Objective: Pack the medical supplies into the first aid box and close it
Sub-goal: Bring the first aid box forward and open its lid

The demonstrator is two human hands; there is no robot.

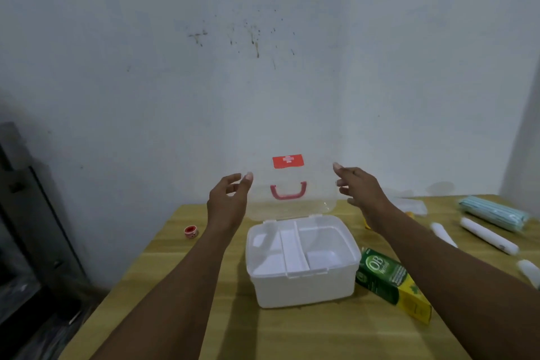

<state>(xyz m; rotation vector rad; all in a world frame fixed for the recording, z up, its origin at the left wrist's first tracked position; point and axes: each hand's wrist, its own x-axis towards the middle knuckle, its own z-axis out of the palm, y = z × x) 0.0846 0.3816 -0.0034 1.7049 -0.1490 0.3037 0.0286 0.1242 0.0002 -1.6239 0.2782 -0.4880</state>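
Note:
The white first aid box (304,289) stands open in the middle of the wooden table, with a white divided tray (293,251) inside and nothing in its compartments. Its clear lid (292,207) stands upright at the back, bearing a red cross label and a red handle. My left hand (226,202) is at the lid's left edge, fingers loosely spread, fingertips at the rim. My right hand (361,187) is at the lid's right edge, fingers extended; I cannot tell whether they touch it. Neither hand holds a supply.
A green and yellow medicine carton (391,280) lies right of the box. Further right are white bandage rolls (488,235), a stack of blue-green masks (493,212) and a clear packet (410,206). A small red tape roll (191,231) sits left. A dark cabinet (35,228) stands beyond the table's left edge.

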